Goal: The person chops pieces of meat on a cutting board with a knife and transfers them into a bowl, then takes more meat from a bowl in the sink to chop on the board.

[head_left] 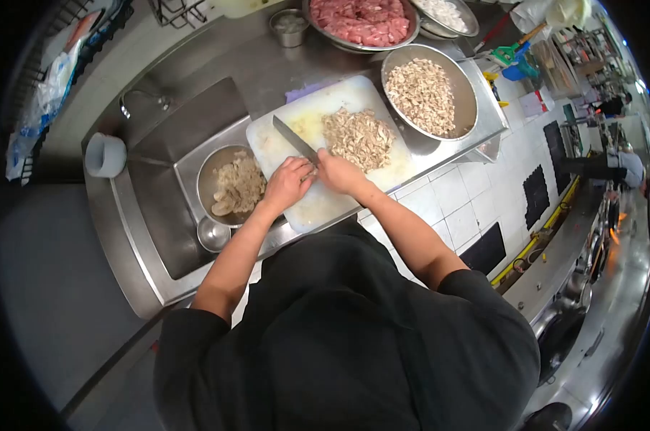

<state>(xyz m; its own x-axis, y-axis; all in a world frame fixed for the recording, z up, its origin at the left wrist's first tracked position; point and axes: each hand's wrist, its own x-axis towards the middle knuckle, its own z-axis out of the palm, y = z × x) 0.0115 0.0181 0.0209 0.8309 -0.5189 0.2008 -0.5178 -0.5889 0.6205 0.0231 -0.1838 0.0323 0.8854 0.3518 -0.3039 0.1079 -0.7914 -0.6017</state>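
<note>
My right hand is closed round the handle of a kitchen knife, whose wide blade points away to the upper left over the white cutting board. Close beside the blade, my left hand rests on the board with its fingers curled down; whatever is under them is hidden. A pile of chopped pale-brown pieces, apparently mushrooms, lies on the board to the right of the knife. Left of the board, a metal bowl holds larger pale-brown pieces.
A big steel bowl of chopped pieces stands at the board's right. Behind are a bowl of raw meat, a bowl of white food and a small metal pot. The sink lies left, with a small steel bowl.
</note>
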